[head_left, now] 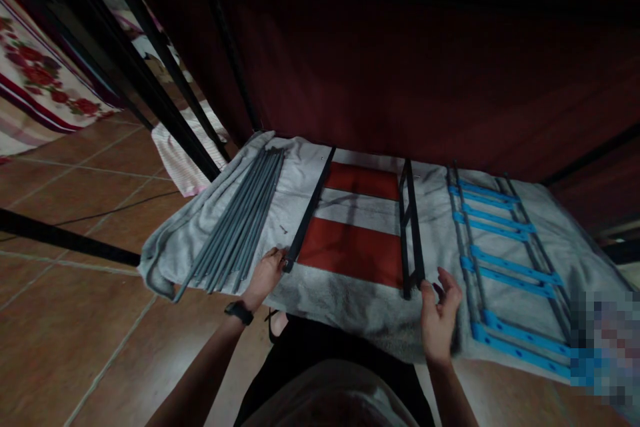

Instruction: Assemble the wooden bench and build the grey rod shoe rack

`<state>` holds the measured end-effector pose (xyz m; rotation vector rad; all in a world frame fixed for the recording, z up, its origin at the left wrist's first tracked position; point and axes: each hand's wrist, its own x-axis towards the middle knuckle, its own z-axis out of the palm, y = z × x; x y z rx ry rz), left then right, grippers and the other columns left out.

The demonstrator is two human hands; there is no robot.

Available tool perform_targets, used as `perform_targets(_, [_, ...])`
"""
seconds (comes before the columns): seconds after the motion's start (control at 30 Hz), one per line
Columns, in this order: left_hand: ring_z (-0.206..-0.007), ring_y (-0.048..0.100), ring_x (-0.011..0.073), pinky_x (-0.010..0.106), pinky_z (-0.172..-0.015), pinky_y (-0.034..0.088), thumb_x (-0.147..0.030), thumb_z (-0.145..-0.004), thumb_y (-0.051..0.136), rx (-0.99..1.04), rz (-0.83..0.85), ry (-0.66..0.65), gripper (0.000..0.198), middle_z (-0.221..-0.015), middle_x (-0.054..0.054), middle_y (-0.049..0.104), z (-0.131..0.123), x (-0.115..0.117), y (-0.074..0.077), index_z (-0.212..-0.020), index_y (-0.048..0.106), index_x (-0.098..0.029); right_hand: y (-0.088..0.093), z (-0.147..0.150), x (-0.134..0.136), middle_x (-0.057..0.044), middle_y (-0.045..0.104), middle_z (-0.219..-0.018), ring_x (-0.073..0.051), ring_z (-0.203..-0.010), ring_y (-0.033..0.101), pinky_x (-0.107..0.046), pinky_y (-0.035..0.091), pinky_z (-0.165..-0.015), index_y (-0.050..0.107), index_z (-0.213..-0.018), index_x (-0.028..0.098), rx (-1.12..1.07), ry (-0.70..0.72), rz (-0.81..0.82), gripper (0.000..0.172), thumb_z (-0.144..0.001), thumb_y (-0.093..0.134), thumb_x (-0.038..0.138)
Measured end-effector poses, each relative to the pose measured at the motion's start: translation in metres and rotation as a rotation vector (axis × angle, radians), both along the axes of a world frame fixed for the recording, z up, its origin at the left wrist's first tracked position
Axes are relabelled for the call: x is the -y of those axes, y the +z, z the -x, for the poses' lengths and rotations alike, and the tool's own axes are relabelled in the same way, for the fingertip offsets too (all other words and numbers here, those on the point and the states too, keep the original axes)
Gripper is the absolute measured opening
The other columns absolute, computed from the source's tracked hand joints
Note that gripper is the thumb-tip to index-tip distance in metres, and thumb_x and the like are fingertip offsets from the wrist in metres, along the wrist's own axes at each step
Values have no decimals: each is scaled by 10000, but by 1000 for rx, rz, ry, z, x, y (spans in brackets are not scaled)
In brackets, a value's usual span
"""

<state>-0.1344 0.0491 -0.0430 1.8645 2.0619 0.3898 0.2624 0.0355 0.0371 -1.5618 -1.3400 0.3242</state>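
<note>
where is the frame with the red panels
In the head view, the frame lies near the centre of the blanket, between the grey rods on the left and the blue bars on the right.

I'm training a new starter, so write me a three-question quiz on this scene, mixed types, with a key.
1. Multiple choice: How many red panels lie between the black side frames? A) two B) three C) five
2. True or false: The gray rods lie to the person's left of the red panels.
3. Fill in the blank: The black watch is worn on the wrist of the ____ hand.

Key: 1. A, two. 2. True. 3. The left hand.
</note>
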Motion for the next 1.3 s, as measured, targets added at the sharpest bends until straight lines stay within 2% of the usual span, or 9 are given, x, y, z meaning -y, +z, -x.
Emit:
perform_targets(0.17, [-969, 631, 204, 322, -928, 485, -138, -918, 437, 12, 10, -47, 250, -1062, 116, 644, -3, 1, 5, -1060, 642, -149, 19, 8, 12, -175, 411, -1427, -313, -1345, 376, -550, 329, -1088, 479, -1356, 184, 163, 33, -136, 481, -918, 524, 378])
perform_targets(0.3, [-925, 640, 202, 318, -888, 499, -160, -926, 436, 26, -32, -36, 225, -1017, 102, 643, -4, 2, 4, -999, 649, -164, 27, 44, 13, -148, 466, -1392, -271, -1310, 440, -511, 400, -1058, 479, -1354, 214, 243, 285, -92, 410, -951, 457, 289])
perform_targets(0.4, [-915, 640, 203, 332, -897, 506, -129, -913, 412, 55, -46, -27, 243, -1000, 105, 635, -5, 3, 4, -952, 650, -155, 8, 71, -3, -129, 474, -1431, -292, -1337, 427, -562, 357, -1090, 484, -1365, 233, 456, 469, -14, 430, -937, 449, 243])
perform_targets(0.57, [-1166, 575, 228, 402, -1069, 442, -109, -857, 418, 205, -190, 61, 383, -1220, 124, 588, -17, 14, 9, -1188, 603, -159, -33, 64, -28, -112, 435, -1507, -364, -1397, 359, -652, 222, -1125, 555, -1328, 266, 777, 370, 32, 491, -869, 448, 130])
perform_targets(0.67, [-1303, 491, 225, 393, -1127, 396, -91, -776, 464, 332, -251, 33, 561, -1360, 104, 518, -31, 22, 13, -1324, 520, -198, -48, 53, -31, -127, 429, -1508, -326, -1397, 369, -562, 315, -1115, 545, -1343, 215, 782, 345, 71, 458, -908, 413, 166])
perform_targets(0.77, [-1271, 533, 252, 403, -1058, 470, -216, -828, 516, 369, -220, 69, 531, -1366, 126, 519, -46, 23, 11, -1356, 485, -186, -57, 66, -31, -133, 398, -1530, -294, -1414, 346, -487, 359, -1106, 489, -1400, 175, 774, 424, 162, 472, -940, 393, 217])
perform_targets(1.0, [-967, 685, 289, 434, -874, 544, -400, -953, 383, 236, -273, 223, 362, -1032, 165, 689, -50, 10, -2, -1030, 624, -142, -75, 138, -41, -123, 277, -1600, -297, -1471, 235, -486, 209, -1190, 344, -1512, 157, 820, 784, 302, 635, -934, 487, 379])
perform_targets(1.13, [-833, 711, 270, 380, -773, 553, -420, -936, 426, 321, -202, 266, 329, -868, 133, 727, -39, 5, 4, -909, 627, -160, -70, 156, -61, -139, 262, -1603, -299, -1478, 211, -515, 74, -1204, 325, -1521, 157, 843, 905, 329, 658, -953, 441, 470])
perform_targets(1.3, [-935, 710, 270, 374, -840, 547, -389, -917, 461, 447, -208, 282, 313, -967, 136, 748, -29, 1, 11, -1016, 635, -148, -52, 171, -108, -185, 168, -1621, -336, -1491, 141, -524, 81, -1183, 263, -1535, 109, 794, 874, 496, 853, -898, 432, 650])
